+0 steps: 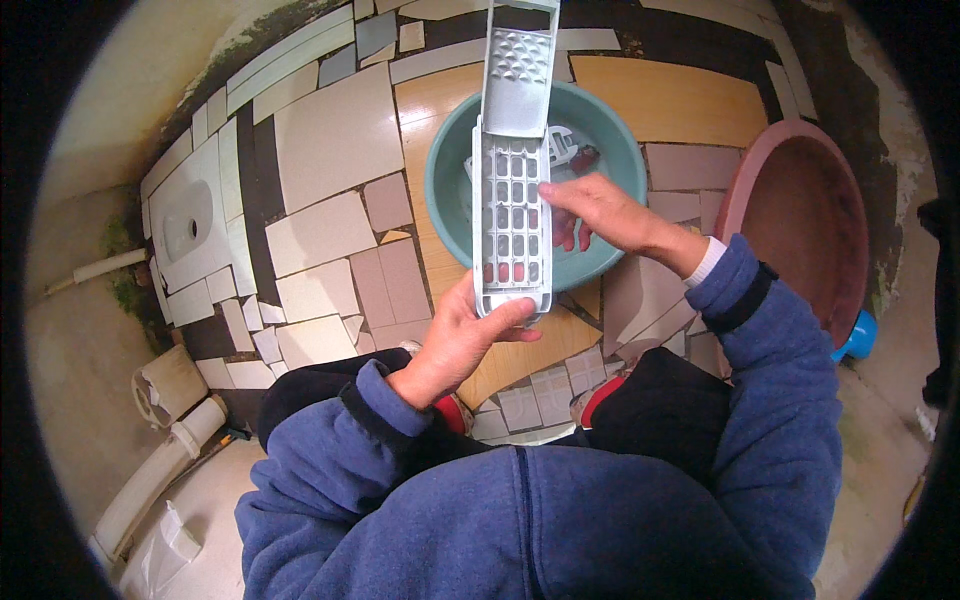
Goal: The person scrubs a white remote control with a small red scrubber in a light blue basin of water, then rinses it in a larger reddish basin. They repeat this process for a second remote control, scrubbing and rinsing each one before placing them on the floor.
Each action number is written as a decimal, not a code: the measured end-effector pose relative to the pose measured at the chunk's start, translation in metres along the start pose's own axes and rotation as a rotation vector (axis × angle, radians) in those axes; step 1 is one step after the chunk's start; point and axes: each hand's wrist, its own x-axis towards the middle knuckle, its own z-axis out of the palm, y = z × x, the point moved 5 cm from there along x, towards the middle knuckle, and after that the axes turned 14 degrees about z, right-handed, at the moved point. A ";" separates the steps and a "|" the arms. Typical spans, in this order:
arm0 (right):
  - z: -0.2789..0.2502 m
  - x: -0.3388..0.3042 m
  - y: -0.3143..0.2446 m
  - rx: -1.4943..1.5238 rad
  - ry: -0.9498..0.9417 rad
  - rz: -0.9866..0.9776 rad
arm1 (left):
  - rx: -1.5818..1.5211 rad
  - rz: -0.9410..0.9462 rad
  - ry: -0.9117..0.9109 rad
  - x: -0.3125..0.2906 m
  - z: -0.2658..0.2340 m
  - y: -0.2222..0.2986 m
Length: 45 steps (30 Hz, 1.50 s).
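A long, white plastic frame stretches away from me over a round green basin. It looks like a kitchen grater or slicer: the near part is a see-through grid, and the far part has a bumpy panel. My left hand grips its near end, thumb on top. My right hand is at its right edge, thumb against the side and fingers curled partly behind it. In the basin lie a white plastic piece with slots and a small dark red thing I cannot make out.
A reddish-brown tub leans at the right, with a blue object by its near end. A squat toilet is set in the patchwork-tiled floor at the left. Pale pipes and a plastic bag are at the near left.
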 end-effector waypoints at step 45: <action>0.045 -0.044 -0.038 -0.807 0.034 -0.495 | 0.077 0.137 0.122 0.002 -0.013 0.000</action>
